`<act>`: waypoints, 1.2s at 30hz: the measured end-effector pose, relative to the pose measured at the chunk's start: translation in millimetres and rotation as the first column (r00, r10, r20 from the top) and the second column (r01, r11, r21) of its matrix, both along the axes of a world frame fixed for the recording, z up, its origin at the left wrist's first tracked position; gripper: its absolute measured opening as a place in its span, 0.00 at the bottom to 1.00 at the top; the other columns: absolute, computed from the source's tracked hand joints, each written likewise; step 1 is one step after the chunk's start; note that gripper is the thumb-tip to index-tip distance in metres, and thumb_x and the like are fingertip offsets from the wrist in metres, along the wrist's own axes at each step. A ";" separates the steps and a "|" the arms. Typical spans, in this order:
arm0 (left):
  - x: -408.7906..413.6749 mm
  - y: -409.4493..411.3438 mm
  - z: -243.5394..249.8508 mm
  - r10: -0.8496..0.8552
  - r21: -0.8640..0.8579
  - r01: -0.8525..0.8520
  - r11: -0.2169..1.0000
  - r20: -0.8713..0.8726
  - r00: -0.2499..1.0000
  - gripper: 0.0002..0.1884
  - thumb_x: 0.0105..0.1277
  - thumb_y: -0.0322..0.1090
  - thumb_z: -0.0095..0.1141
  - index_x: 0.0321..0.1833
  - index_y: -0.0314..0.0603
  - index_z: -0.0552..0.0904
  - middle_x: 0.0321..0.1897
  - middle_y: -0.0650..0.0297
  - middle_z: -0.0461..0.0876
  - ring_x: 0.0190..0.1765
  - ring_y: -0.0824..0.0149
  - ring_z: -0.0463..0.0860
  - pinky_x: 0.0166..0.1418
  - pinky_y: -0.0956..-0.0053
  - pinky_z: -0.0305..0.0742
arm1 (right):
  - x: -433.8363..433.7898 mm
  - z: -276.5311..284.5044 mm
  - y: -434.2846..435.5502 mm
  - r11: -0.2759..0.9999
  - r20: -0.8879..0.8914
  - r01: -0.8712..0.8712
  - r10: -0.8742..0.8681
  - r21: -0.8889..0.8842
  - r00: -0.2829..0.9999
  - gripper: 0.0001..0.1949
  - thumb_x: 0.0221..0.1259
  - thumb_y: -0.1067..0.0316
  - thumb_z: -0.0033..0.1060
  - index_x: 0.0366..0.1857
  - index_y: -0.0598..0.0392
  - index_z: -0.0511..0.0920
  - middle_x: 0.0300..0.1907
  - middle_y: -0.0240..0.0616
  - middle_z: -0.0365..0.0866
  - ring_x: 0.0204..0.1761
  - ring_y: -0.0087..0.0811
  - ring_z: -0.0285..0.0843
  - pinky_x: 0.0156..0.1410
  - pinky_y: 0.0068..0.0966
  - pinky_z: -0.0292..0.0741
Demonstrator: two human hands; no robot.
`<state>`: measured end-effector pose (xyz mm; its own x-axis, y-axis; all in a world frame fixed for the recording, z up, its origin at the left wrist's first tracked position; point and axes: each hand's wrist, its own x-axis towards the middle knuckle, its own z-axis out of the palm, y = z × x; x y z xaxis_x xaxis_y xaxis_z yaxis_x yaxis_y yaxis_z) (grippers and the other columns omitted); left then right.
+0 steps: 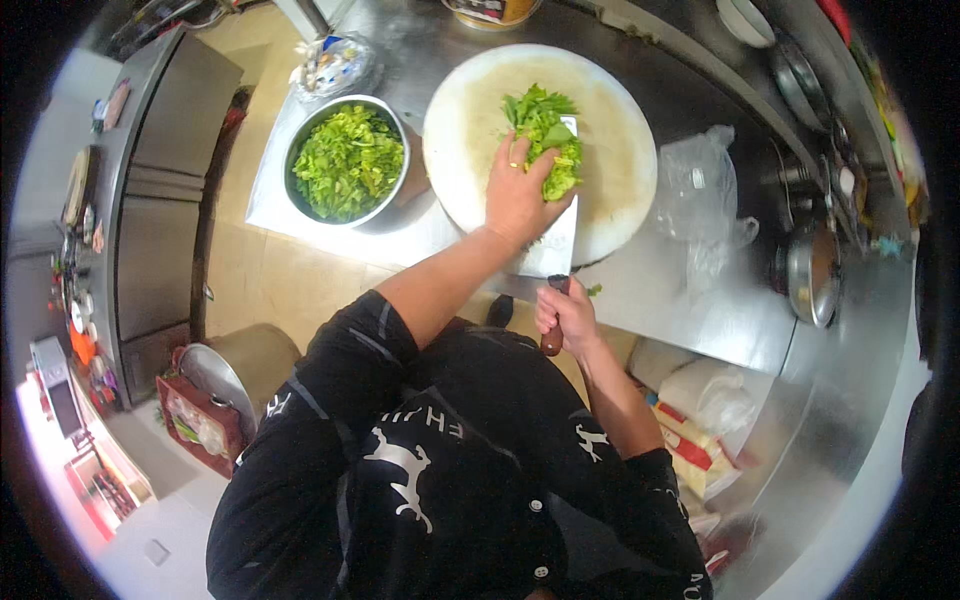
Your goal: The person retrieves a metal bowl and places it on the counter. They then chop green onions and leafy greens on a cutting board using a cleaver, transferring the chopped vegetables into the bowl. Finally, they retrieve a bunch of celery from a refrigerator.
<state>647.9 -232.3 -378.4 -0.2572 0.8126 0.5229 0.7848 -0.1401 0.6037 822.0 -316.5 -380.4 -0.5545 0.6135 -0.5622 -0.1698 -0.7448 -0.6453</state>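
Observation:
My right hand (568, 311) grips the dark wooden handle (552, 340) of a cleaver. The cleaver's broad blade (553, 249) lies flat over the near part of a round white cutting board (615, 172). On the blade and the board rests a pile of cut leafy greens (551, 135). My left hand (519, 187) is spread over these greens, its fingers pressing on them; a ring shows on one finger. To the left of the board stands a round metal pot (406, 161) filled with chopped greens (349, 165).
A clear plastic bag (697, 180) lies right of the board on the metal counter (720, 322). Behind the pot is a plastic-wrapped bundle (337, 66). A tub (491, 13) stands at the back. Metal pans (814, 277) line the right side. A steel cabinet (165, 187) is at the left.

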 end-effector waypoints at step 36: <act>-292.9 -72.6 -44.6 -0.028 -0.725 -0.236 0.647 -0.332 0.943 0.32 0.63 0.59 0.62 0.71 0.64 0.74 0.71 0.38 0.66 0.74 0.41 0.64 0.75 0.48 0.60 | 7.2 66.7 172.8 0.629 0.865 -0.602 -0.275 0.492 0.420 0.08 0.61 0.66 0.56 0.34 0.60 0.77 0.23 0.43 0.79 0.24 0.39 0.79 0.33 0.35 0.76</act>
<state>354.9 -304.9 -423.0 -0.3113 0.9315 -0.1880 0.9150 0.3472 0.2053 829.2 -143.6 -313.8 -0.2206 0.9471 -0.2332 0.8150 0.0476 -0.5775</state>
